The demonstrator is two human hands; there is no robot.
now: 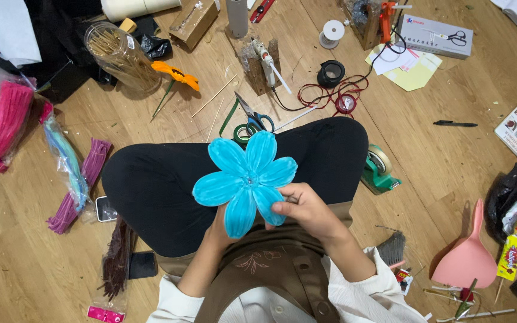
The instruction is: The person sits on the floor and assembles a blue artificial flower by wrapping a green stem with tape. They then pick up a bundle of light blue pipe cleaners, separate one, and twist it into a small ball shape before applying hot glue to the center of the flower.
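Right hand (303, 209), left hand (219, 230), fuzzy blue six-petalled flower (246, 179), wooden floor (438, 155)

I see a light wooden floor (450, 155) strewn with craft supplies: scissors (251, 116) beside a glue gun (267, 60), an orange flower (176, 75), pink (1, 128) and purple (82, 182) pipe-cleaner bundles at left, a green tape dispenser (380, 168), a black pen (455, 124), a pink dustpan (468, 254) at right

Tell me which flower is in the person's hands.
The blue flower, held by both hands over the lap. The orange flower lies untouched on the floor by the jar.
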